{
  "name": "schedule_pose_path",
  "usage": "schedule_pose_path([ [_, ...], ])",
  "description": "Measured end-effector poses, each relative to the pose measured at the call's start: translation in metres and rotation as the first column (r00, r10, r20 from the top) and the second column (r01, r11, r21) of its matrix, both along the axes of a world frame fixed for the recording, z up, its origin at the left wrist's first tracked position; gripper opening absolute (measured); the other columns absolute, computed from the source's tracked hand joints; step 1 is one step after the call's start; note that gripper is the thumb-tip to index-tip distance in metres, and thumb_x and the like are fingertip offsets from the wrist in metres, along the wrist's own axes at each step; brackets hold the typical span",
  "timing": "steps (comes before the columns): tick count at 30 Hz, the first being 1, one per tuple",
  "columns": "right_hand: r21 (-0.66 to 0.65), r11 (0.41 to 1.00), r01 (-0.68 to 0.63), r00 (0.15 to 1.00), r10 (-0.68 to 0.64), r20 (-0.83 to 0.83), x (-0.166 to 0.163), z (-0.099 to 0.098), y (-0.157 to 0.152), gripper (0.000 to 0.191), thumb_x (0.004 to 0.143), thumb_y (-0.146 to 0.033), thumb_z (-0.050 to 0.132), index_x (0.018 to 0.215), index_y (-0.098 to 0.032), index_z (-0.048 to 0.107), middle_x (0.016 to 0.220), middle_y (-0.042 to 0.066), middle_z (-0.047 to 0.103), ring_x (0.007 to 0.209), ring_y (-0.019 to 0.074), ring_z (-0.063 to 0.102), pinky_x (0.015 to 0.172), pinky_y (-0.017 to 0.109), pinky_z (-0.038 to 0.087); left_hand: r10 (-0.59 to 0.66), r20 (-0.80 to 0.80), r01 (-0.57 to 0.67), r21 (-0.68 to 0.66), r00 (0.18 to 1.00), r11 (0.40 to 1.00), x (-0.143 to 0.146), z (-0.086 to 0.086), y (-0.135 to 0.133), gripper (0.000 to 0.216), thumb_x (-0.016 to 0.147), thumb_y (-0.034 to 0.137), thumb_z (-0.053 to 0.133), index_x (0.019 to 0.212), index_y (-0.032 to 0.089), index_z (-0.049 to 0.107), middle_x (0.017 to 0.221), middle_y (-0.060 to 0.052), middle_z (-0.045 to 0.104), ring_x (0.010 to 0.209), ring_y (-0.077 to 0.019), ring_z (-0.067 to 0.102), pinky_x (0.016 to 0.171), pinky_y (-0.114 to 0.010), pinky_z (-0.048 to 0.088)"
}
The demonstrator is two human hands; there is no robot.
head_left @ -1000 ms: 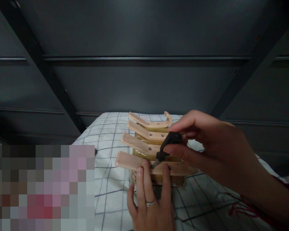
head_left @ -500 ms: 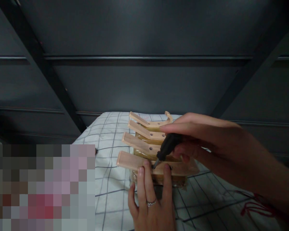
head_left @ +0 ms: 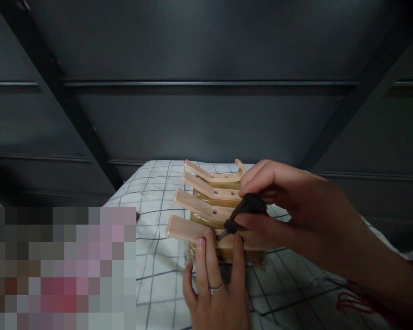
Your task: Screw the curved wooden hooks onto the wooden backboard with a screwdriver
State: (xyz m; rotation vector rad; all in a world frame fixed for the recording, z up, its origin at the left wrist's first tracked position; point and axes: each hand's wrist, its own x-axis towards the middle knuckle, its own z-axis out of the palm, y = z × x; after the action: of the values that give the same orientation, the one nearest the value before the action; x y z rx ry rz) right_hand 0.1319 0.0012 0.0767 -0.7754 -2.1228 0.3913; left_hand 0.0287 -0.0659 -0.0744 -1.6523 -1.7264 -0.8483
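My left hand (head_left: 217, 288), a ring on one finger, presses spread fingertips onto the nearest pale wooden hook (head_left: 186, 230); its thumb is hidden. My right hand (head_left: 278, 197) has thumb and fingers closed round the black handle of a screwdriver (head_left: 246, 211). The screwdriver slants down to the left, its tip at a hole or screw in that hook between my left fingers. Three more wooden hooks lie in a row behind: one (head_left: 196, 202), another (head_left: 203, 185) and the farthest (head_left: 213, 175). They lie across a yellowish-brown block (head_left: 246, 257) with clear wrapping.
A white cloth with dark grid lines (head_left: 158, 284) covers the surface beneath. Dark grey panels (head_left: 206, 123) with bars rise behind it. A pixelated patch hides the lower left. A red cord (head_left: 356, 300) hangs near my right wrist.
My right hand's fingers have shifted their hold on the screwdriver, with the thumb now lower and nearer the shaft. The screwdriver tip stays at the same hook. My left hand keeps its place.
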Motion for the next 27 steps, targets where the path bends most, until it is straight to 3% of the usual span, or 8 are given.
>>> schedule_pose_path([
  [4,-0.024,1.0,-0.001,0.999,0.0,-0.039,-0.005,-0.003,-0.002,0.008,0.078,-0.02,0.064,0.078,-0.019,0.056,0.067,-0.004,0.062,0.056,0.0083,0.058,0.046,0.016,0.047,-0.011,0.019,0.011,-0.009,1.0,1.0,0.001,0.0,0.0,0.061,0.09,0.023,0.041,0.145,0.031,0.016,0.135,-0.012,0.039,0.125,-0.0247,0.034,0.094,-0.041,0.027],
  [9,0.173,0.983,0.065,0.997,-0.071,0.026,-0.003,0.0,0.002,0.003,0.08,-0.018,0.064,0.082,-0.02,0.065,0.072,-0.004,0.069,0.054,0.0081,0.058,0.057,0.02,0.05,0.012,-0.006,-0.012,0.002,1.0,1.0,0.001,0.001,0.0,0.062,0.088,0.022,0.044,0.145,0.03,0.019,0.134,-0.012,0.041,0.124,-0.0242,0.036,0.094,-0.04,0.028],
  [12,0.201,0.976,0.078,0.992,-0.097,0.087,0.004,0.003,0.003,0.009,0.083,-0.025,0.063,0.084,-0.02,0.07,0.073,-0.002,0.073,0.054,0.0111,0.063,0.052,0.022,0.049,0.015,-0.007,-0.015,0.016,1.0,1.0,0.001,0.001,0.001,0.061,0.088,0.022,0.044,0.144,0.03,0.021,0.133,-0.012,0.043,0.123,-0.0241,0.038,0.092,-0.04,0.03],
  [18,0.278,0.96,-0.043,0.969,-0.028,0.244,0.015,0.008,0.003,0.02,0.088,-0.021,0.053,0.098,-0.02,0.07,0.087,0.0,0.076,0.071,0.0138,0.07,0.061,0.021,0.053,0.016,-0.014,-0.015,0.031,1.0,0.999,0.001,0.0,0.001,0.063,0.086,0.019,0.047,0.143,0.03,0.025,0.131,-0.012,0.047,0.121,-0.0244,0.041,0.089,-0.04,0.032],
  [23,0.329,0.944,0.026,0.97,-0.103,0.219,0.013,0.01,0.002,0.02,0.089,-0.022,0.051,0.089,-0.019,0.07,0.075,0.0,0.076,0.056,0.0125,0.067,0.049,0.021,0.05,0.018,-0.005,-0.018,0.025,1.0,1.0,0.002,0.0,0.0,0.064,0.086,0.02,0.048,0.144,0.03,0.022,0.131,-0.013,0.047,0.122,-0.0256,0.04,0.09,-0.041,0.032],
  [27,0.339,0.939,0.059,0.974,-0.129,0.189,0.01,0.011,0.001,0.02,0.089,-0.027,0.053,0.087,-0.017,0.07,0.073,0.001,0.075,0.052,0.0108,0.065,0.048,0.02,0.05,0.01,0.004,-0.01,0.018,1.0,1.0,0.001,0.0,0.001,0.063,0.087,0.021,0.047,0.144,0.032,0.022,0.132,-0.012,0.046,0.122,-0.0247,0.04,0.09,-0.04,0.032],
])
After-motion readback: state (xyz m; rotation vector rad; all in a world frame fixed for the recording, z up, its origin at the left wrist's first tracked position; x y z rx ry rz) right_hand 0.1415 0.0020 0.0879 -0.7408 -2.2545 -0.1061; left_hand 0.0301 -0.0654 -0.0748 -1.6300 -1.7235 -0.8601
